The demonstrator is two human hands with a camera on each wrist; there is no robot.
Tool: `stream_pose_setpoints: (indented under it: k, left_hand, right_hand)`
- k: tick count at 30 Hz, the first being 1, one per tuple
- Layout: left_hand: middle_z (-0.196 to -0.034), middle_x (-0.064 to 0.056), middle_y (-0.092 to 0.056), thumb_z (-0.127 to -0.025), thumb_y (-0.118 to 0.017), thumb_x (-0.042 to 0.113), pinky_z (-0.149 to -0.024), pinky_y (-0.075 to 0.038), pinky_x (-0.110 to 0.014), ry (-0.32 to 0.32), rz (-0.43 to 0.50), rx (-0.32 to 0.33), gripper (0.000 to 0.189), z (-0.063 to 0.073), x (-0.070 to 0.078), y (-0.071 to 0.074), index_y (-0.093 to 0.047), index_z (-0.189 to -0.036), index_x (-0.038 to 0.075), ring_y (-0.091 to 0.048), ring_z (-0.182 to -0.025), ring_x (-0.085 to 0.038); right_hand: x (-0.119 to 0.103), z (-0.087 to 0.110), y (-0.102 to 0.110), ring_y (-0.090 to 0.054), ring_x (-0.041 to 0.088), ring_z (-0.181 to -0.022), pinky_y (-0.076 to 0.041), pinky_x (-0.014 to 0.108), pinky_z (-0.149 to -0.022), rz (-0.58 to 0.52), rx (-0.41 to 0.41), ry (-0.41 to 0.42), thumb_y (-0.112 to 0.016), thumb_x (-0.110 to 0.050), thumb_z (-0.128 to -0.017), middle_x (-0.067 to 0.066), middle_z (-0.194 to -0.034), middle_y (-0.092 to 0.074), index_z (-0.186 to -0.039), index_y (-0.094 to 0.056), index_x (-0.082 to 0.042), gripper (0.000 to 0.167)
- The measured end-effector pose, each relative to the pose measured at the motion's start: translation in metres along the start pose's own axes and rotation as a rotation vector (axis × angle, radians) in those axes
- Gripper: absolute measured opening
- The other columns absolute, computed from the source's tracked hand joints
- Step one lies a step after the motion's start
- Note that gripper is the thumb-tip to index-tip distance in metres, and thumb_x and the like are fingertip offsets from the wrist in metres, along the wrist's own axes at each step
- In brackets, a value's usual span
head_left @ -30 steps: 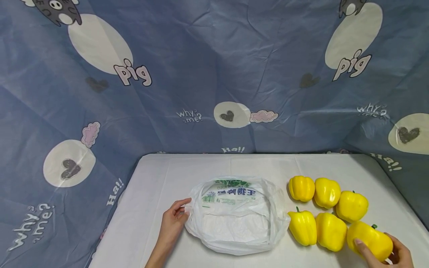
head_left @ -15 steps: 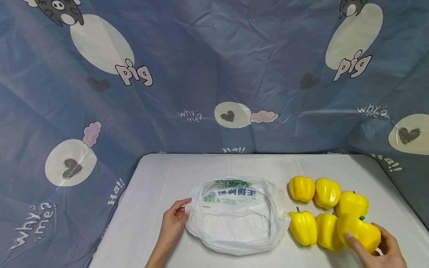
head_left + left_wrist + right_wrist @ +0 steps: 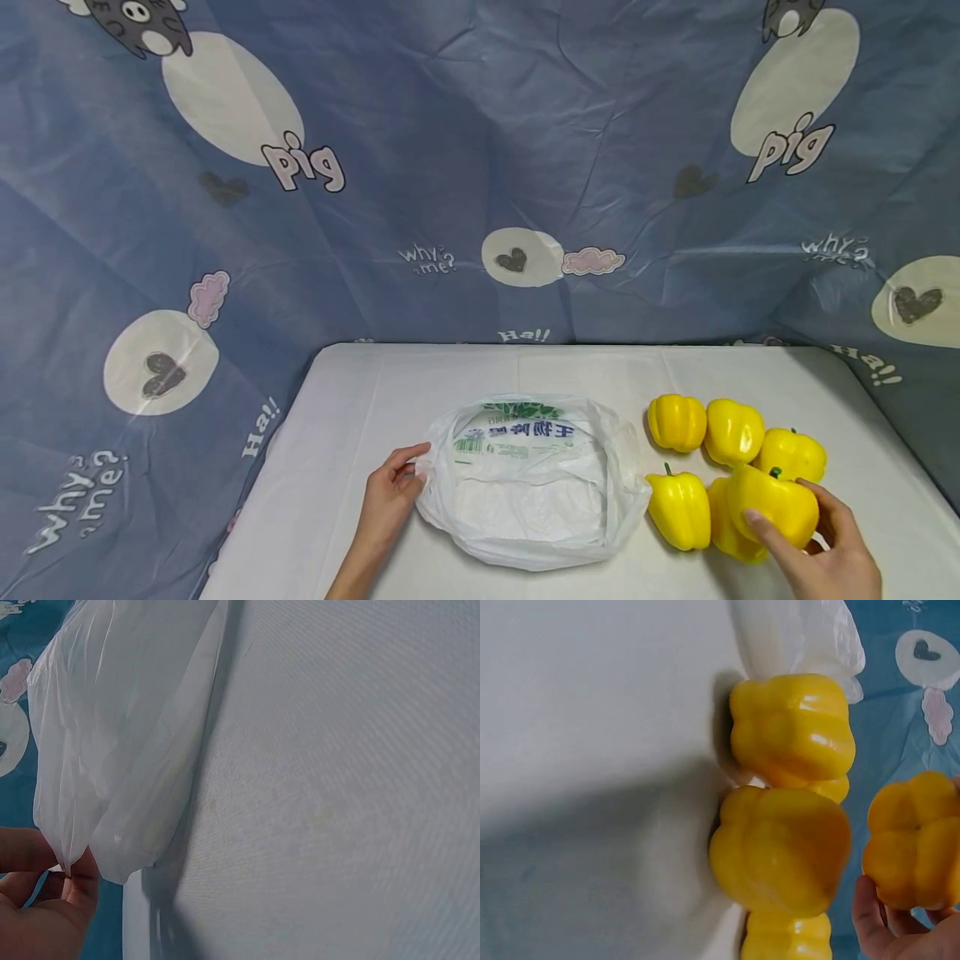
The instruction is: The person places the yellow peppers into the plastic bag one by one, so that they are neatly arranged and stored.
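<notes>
A white plastic bag point(image 3: 626, 500) with green and blue print stands on the table, its mouth spread wide. My left hand point(image 3: 392, 492) pinches the bag's left rim between thumb and fingers; the left wrist view shows the pinched plastic point(image 3: 71, 847) up close. At the right, my right hand point(image 3: 828, 542) grips a yellow bell pepper point(image 3: 776, 504) with a green stem. It is raised above the table in the right wrist view and partly hides another yellow bell pepper point(image 3: 723, 525) in the front row.
A yellow bell pepper point(image 3: 678, 510) stands close against the bag's right side. Behind it lie three more, a left pepper point(image 3: 677, 423), a middle pepper point(image 3: 733, 432) and a right pepper point(image 3: 793, 452). A blue printed cloth point(image 3: 420, 167) hangs behind the white table point(image 3: 360, 392).
My right hand has carried the gripped bell pepper leftward and up from the right end of the front row, over its neighbour. The left hand and the bag stay put.
</notes>
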State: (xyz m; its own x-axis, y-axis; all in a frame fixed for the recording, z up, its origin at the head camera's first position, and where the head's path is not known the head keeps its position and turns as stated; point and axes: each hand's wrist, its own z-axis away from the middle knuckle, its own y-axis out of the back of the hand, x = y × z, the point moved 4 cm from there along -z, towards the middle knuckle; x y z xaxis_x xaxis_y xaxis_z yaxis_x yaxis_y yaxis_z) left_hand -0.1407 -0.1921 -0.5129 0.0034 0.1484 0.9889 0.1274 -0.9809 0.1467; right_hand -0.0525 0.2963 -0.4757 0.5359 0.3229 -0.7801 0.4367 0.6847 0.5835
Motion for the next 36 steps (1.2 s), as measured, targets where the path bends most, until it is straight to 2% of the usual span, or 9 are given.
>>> stream_pose_setpoints:
  k: [3, 8, 13, 16, 20, 26, 27, 30, 36]
  left_hand:
    - [-0.112, -0.016, -0.063, -0.08, -0.058, -0.02, -0.074, -0.046, -0.018, -0.002, 0.003, -0.003, 0.043, 0.0, 0.0, 0.0, -0.068, -0.117, -0.001, -0.057, -0.09, -0.018]
    - [-0.112, -0.016, -0.062, -0.08, -0.058, -0.02, -0.074, -0.047, -0.018, -0.005, 0.007, -0.007, 0.044, 0.0, 0.001, -0.001, -0.068, -0.118, -0.001, -0.056, -0.09, -0.019]
    - [-0.111, -0.016, -0.063, -0.079, -0.058, -0.021, -0.074, -0.046, -0.018, -0.008, 0.005, -0.005, 0.044, 0.001, 0.002, -0.001, -0.068, -0.118, -0.001, -0.056, -0.09, -0.019]
    - [-0.111, -0.016, -0.063, -0.079, -0.058, -0.021, -0.073, -0.046, -0.018, -0.006, 0.005, -0.003, 0.044, 0.001, 0.001, -0.001, -0.068, -0.118, -0.001, -0.056, -0.089, -0.019]
    - [-0.109, -0.016, -0.062, -0.079, -0.057, -0.021, -0.072, -0.047, -0.018, -0.003, 0.007, 0.001, 0.045, 0.001, 0.0, -0.002, -0.068, -0.117, -0.001, -0.056, -0.088, -0.018]
    - [-0.108, -0.016, -0.062, -0.079, -0.057, -0.021, -0.072, -0.048, -0.018, -0.006, 0.01, 0.003, 0.044, 0.002, -0.001, -0.002, -0.068, -0.117, -0.001, -0.057, -0.087, -0.017]
    - [-0.107, -0.017, -0.062, -0.079, -0.058, -0.021, -0.072, -0.048, -0.018, -0.005, 0.012, 0.002, 0.044, 0.002, -0.001, -0.002, -0.068, -0.117, -0.002, -0.057, -0.087, -0.016]
    - [-0.108, -0.017, -0.062, -0.08, -0.057, -0.021, -0.073, -0.048, -0.019, -0.005, 0.022, -0.001, 0.043, 0.002, -0.002, -0.002, -0.068, -0.118, -0.002, -0.058, -0.087, -0.015]
    - [-0.109, -0.016, -0.062, -0.079, -0.057, -0.022, -0.072, -0.048, -0.019, -0.004, 0.033, -0.002, 0.044, 0.002, -0.001, -0.002, -0.068, -0.118, -0.002, -0.059, -0.087, -0.017]
  right_hand:
    - [-0.004, 0.0, -0.003, -0.038, 0.041, -0.121, -0.036, 0.052, -0.095, 0.018, -0.028, 0.041, -0.071, -0.044, -0.087, 0.027, -0.144, -0.037, -0.154, -0.023, -0.004, 0.092]
    - [-0.01, 0.001, -0.006, -0.042, 0.037, -0.117, -0.038, 0.053, -0.092, 0.056, -0.049, 0.105, -0.076, -0.045, -0.083, 0.024, -0.14, -0.043, -0.151, -0.03, -0.006, 0.092]
    - [-0.02, 0.005, -0.011, -0.04, 0.04, -0.124, -0.04, 0.058, -0.097, 0.038, -0.142, 0.15, -0.078, -0.048, -0.08, 0.024, -0.145, -0.039, -0.151, -0.029, -0.007, 0.095]
    - [-0.025, 0.007, -0.016, -0.042, 0.041, -0.123, -0.046, 0.053, -0.092, 0.061, -0.197, 0.176, -0.079, -0.051, -0.078, 0.024, -0.145, -0.038, -0.15, -0.029, -0.007, 0.097]
    - [-0.031, 0.01, -0.022, -0.047, 0.038, -0.117, -0.05, 0.025, -0.078, 0.09, -0.249, 0.241, -0.079, -0.051, -0.078, 0.024, -0.142, -0.042, -0.148, -0.032, -0.007, 0.095]
    - [-0.041, 0.015, -0.032, -0.048, 0.033, -0.114, -0.048, 0.031, -0.087, 0.092, -0.29, 0.369, -0.079, -0.047, -0.08, 0.022, -0.137, -0.047, -0.146, -0.034, -0.007, 0.089]
    - [-0.043, 0.016, -0.034, -0.048, 0.033, -0.114, -0.048, 0.03, -0.087, 0.091, -0.296, 0.386, -0.079, -0.047, -0.08, 0.021, -0.137, -0.048, -0.146, -0.035, -0.008, 0.089]
    - [-0.047, 0.019, -0.039, -0.049, 0.03, -0.112, -0.044, 0.015, -0.075, 0.109, -0.31, 0.434, -0.079, -0.047, -0.079, 0.018, -0.135, -0.049, -0.145, -0.037, -0.01, 0.087]
    - [-0.06, 0.025, -0.048, -0.052, 0.026, -0.107, -0.045, 0.015, -0.077, 0.14, -0.33, 0.545, -0.081, -0.046, -0.078, 0.015, -0.128, -0.053, -0.142, -0.041, -0.012, 0.083]
